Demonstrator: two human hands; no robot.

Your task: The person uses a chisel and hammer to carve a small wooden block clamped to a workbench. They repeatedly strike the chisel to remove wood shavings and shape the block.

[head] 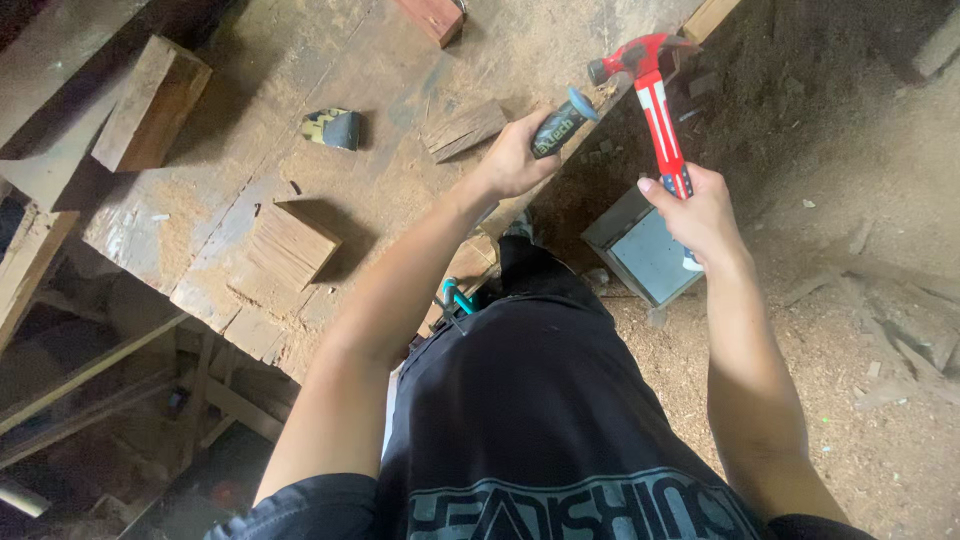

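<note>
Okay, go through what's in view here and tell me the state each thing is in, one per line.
Left hand: closed around the chisel handle.
Chisel: held tilted at the workbench edge, tip hidden.
Right hand: gripping the hammer handle.
Hammer: raised, head beside the chisel's butt end.
Workbench: dusted with sawdust.
Square wood block: lying flat, untouched.
Grey metal box: on the floor, tilted.

On the workbench (400, 200) I count 4 loose wooden blocks (292, 243), 1 small dark scraper head (333, 128), 1 red hammer (655, 95), 1 dark-handled chisel (562, 122), and 1 grey metal box (645, 250) on the sawdust floor; 2 hands are busy.
</note>
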